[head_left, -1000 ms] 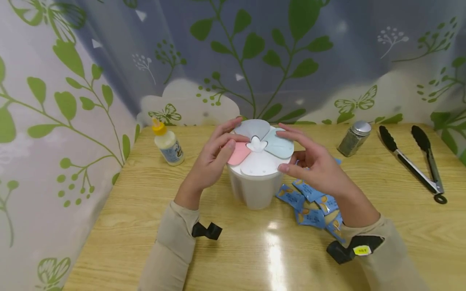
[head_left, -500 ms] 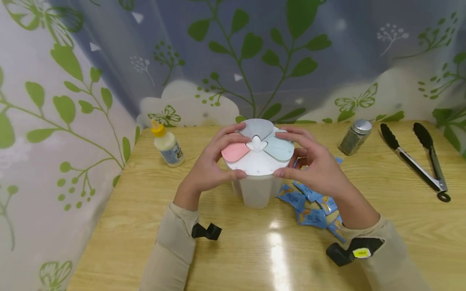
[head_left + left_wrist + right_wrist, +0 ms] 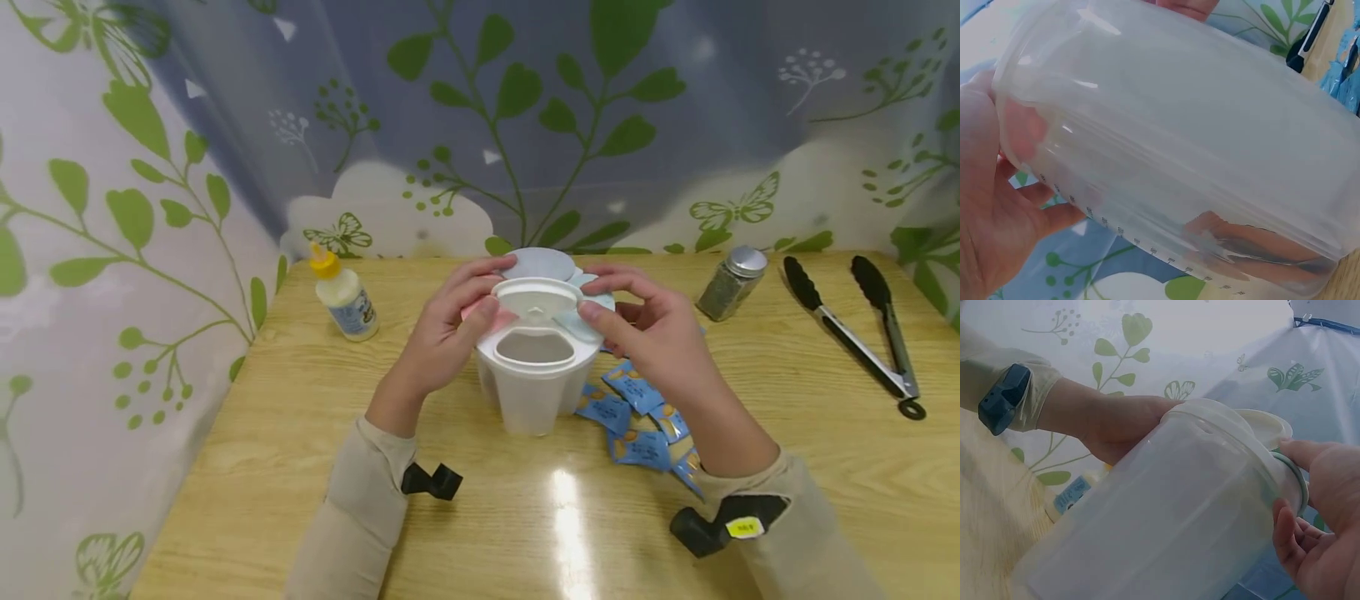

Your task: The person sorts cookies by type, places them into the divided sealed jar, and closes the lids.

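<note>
A translucent plastic storage container (image 3: pixel 529 404) stands on the table, its white lid (image 3: pixel 489 354) divided into petal-like flaps. The front white flap (image 3: pixel 537 297) is raised, exposing a rounded opening in front of it. My left hand (image 3: pixel 442 329) grips the lid's left side, its thumb beside the raised flap and its fingers over the pink flap (image 3: pixel 486 313). On the other side, my right hand (image 3: pixel 663 337) holds the rim, thumb at the raised flap's right edge by the pale teal flap (image 3: pixel 585 323). Through the clear wall in the left wrist view, a dark-and-brown packet (image 3: pixel 1266 253) shows.
Several small blue snack packets (image 3: pixel 639 450) lie right of the container. A yellow-capped glue bottle (image 3: pixel 348 304) stands at left. At back right are a shaker jar (image 3: pixel 731 285) of dark flakes and black-tipped tongs (image 3: pixel 858 346). A patterned curtain (image 3: pixel 480 125) hangs behind the table.
The front white flap has swung up from closed, uncovering the opening. My left thumb has moved up from the lid's front edge, and my right thumb has moved up to the flap's side.
</note>
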The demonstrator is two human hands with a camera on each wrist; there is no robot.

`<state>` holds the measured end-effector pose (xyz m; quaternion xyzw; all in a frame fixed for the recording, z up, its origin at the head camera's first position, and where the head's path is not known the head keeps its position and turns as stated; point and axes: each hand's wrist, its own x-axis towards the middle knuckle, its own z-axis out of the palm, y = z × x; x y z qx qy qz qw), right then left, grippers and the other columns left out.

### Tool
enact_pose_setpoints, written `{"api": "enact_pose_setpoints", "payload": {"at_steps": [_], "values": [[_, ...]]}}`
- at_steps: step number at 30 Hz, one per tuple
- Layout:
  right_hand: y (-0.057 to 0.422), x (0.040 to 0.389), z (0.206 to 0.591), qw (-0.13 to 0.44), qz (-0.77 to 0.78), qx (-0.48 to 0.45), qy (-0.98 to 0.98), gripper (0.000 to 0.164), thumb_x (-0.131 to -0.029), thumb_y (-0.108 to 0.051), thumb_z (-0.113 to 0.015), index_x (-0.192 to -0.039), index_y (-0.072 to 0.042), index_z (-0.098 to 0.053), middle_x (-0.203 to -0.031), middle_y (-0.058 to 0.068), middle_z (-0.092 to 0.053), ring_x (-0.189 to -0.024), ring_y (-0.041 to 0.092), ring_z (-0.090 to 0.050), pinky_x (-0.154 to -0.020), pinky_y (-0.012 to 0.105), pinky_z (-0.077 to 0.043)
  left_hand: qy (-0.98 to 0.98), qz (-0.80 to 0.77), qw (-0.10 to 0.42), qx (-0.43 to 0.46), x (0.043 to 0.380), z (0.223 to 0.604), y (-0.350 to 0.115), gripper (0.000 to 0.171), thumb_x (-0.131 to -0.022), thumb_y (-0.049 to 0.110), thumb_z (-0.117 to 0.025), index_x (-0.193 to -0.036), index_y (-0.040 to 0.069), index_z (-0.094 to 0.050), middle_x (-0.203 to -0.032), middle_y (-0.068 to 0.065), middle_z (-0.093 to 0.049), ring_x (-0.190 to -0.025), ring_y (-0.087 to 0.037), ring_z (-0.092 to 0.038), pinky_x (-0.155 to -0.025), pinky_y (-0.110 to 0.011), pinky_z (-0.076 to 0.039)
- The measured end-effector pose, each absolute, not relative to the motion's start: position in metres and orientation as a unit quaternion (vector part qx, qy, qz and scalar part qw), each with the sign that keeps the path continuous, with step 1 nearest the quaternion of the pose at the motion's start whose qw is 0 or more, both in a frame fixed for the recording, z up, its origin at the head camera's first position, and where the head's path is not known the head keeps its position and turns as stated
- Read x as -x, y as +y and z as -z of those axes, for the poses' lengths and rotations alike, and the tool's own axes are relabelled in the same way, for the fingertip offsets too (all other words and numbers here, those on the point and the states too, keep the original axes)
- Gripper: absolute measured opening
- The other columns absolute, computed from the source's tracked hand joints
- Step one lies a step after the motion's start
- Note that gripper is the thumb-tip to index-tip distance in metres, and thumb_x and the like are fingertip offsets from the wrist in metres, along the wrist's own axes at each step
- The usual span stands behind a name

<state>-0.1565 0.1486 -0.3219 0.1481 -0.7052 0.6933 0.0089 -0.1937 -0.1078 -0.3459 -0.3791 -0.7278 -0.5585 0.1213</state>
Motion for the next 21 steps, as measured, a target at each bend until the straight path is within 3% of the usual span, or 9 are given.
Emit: {"api": "enact_pose_setpoints", "payload": {"at_steps": [6,13,17,21], "values": [[0.155,0.159,0.322,-0.007,-0.721,-0.174,-0.671,0.019,-0.095,-0.003,-0.066,-0.114,-0.005,-0.069,-0.140,0.009,-0.052,-0.087,0.013,-0.069,-0.063,0.021,-0.057,-0.733,0.556,0.114,0.374,0.195,0.347,-0.107,0.053,-0.107,0.042,-0.040,-0.119,-0.002,-0.066,-0.148,-0.014,-0.049,-0.141,-0.022,-0.043,-0.115,-0.042,-0.038],[0.169,0.168,0.322,-0.009,-0.711,-0.230,-0.664,0.035,-0.095,0.007,-0.059,-0.129,0.001,-0.063,-0.127,0.002,-0.066,-0.061,0.016,-0.058,-0.053,0.026,-0.047,-0.733,0.553,0.124,0.376,0.195,0.346,-0.108,0.056,-0.106,0.047,-0.040,-0.118,-0.001,-0.066,-0.146,-0.015,-0.051,-0.140,-0.022,-0.045,-0.115,-0.042,-0.038],[0.182,0.173,0.323,-0.018,-0.702,-0.263,-0.662,0.039,-0.094,0.010,-0.059,-0.132,0.005,-0.059,-0.119,0.002,-0.069,-0.058,0.016,-0.055,-0.051,0.029,-0.044,-0.728,0.560,0.123,0.376,0.194,0.345,-0.107,0.056,-0.106,0.047,-0.041,-0.116,-0.002,-0.066,-0.146,-0.016,-0.051,-0.140,-0.023,-0.045,-0.115,-0.042,-0.039],[0.200,0.179,0.325,-0.032,-0.688,-0.287,-0.666,0.040,-0.094,0.012,-0.057,-0.132,0.001,-0.060,-0.128,0.002,-0.067,-0.059,0.014,-0.056,-0.053,0.028,-0.045,-0.727,0.563,0.119,0.376,0.194,0.346,-0.107,0.056,-0.105,0.047,-0.041,-0.116,-0.002,-0.066,-0.146,-0.015,-0.051,-0.140,-0.023,-0.044,-0.115,-0.042,-0.039]]}}
